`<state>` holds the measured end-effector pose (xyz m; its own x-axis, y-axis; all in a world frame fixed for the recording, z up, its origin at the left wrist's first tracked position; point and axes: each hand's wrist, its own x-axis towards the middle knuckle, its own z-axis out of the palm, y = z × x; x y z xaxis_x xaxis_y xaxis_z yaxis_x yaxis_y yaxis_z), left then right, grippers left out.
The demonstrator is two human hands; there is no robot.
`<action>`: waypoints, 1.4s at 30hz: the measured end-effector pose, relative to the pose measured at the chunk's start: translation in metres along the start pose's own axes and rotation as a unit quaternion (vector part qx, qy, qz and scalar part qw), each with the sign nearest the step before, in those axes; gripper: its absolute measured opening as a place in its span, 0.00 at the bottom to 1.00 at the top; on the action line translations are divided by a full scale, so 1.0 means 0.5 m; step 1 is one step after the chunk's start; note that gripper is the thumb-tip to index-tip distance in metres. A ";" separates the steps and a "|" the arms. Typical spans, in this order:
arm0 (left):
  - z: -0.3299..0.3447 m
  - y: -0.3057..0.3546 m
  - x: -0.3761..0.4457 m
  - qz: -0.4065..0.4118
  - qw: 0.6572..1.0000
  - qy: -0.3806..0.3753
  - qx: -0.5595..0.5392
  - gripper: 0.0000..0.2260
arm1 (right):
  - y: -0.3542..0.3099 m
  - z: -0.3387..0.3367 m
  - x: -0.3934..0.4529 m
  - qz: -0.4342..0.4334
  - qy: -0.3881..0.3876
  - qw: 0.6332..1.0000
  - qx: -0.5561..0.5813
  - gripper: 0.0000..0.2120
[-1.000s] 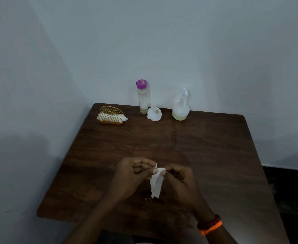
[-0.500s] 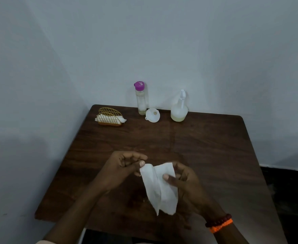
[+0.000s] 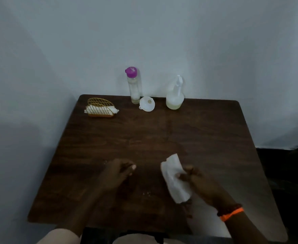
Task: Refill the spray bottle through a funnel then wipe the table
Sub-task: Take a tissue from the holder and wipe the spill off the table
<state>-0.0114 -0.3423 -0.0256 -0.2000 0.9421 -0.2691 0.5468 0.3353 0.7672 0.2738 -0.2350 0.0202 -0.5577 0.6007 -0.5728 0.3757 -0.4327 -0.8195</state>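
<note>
While my right hand grips the white tissue, my left hand hovers loosely curled, holding nothing. Wiping looks next: press the tissue flat onto the worktop.

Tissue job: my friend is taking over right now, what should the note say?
Right hand: holds the white tissue, opened out.
Left hand: empty, loosely curled above the table.
At the back edge: spray bottle with its sprayer on, funnel lying loose, purple-capped bottle, tissue holder.
Done: the refill, apparently.
Left: wipe the table, including the small specks.
</note>
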 end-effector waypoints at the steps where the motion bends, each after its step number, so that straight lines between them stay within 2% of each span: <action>1: -0.009 -0.034 0.003 0.009 0.999 0.020 0.049 0.06 | -0.017 -0.014 0.014 -0.050 0.043 0.994 -0.083 0.14; 3: -0.028 -0.104 -0.003 -0.023 0.992 0.100 0.073 0.07 | -0.047 -0.032 0.046 -0.157 0.110 0.957 -0.217 0.17; 5: -0.049 -0.178 -0.013 -0.070 0.972 0.198 0.102 0.08 | -0.047 -0.037 0.095 -0.282 0.164 0.888 -0.324 0.17; 6: -0.059 -0.221 -0.019 -0.082 0.961 0.228 0.136 0.09 | -0.038 -0.033 0.118 -0.310 0.161 0.869 -0.351 0.16; 7: -0.072 -0.264 -0.027 -0.092 0.949 0.247 0.173 0.11 | -0.026 -0.026 0.141 -0.295 0.139 0.869 -0.372 0.16; 8: -0.083 -0.305 -0.036 -0.104 0.937 0.262 0.205 0.13 | -0.011 -0.014 0.160 -0.239 0.111 0.877 -0.401 0.16; 9: -0.091 -0.341 -0.045 -0.113 0.926 0.276 0.232 0.16 | 0.010 -0.003 0.173 -0.146 0.080 0.886 -0.433 0.17; 10: -0.098 -0.373 -0.056 -0.113 0.916 0.286 0.257 0.18 | 0.038 0.011 0.185 -0.063 0.052 0.887 -0.455 0.19; 12: -0.105 -0.418 -0.075 -0.108 0.904 0.291 0.294 0.22 | 0.084 0.037 0.204 0.006 0.037 0.874 -0.485 0.27; 14: -0.101 -0.446 -0.088 -0.095 0.903 0.278 0.313 0.23 | 0.111 0.055 0.217 -0.014 0.086 0.869 -0.488 0.32; 16: -0.095 -0.458 -0.095 -0.095 0.909 0.258 0.312 0.25 | 0.133 0.073 0.232 -0.036 0.131 0.847 -0.513 0.33; 19: -0.091 -0.458 -0.095 -0.106 0.912 0.251 0.306 0.25 | 0.169 0.102 0.247 -0.052 0.142 0.829 -0.538 0.39; 24: -0.095 -0.462 -0.099 -0.091 0.912 0.259 0.305 0.23 | 0.193 0.156 0.280 -0.072 0.155 0.825 -0.539 0.37; 30: -0.094 -0.468 -0.098 -0.091 0.911 0.279 0.290 0.22 | 0.155 0.312 0.358 -0.126 0.106 0.835 -0.525 0.35; 37: -0.093 -0.482 -0.099 -0.075 0.908 0.297 0.286 0.22 | 0.130 0.561 0.404 -0.217 -0.020 0.791 -0.572 0.33; 42: -0.092 -0.485 -0.098 -0.069 0.907 0.298 0.290 0.22 | 0.134 0.583 0.404 -0.222 -0.027 0.779 -0.586 0.32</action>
<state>-0.1715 -0.4702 -0.1717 -0.6082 0.7781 0.1569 0.7844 0.5589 0.2692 -0.0294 -0.3387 -0.1460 -0.8431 0.4742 -0.2535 0.5377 0.7386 -0.4067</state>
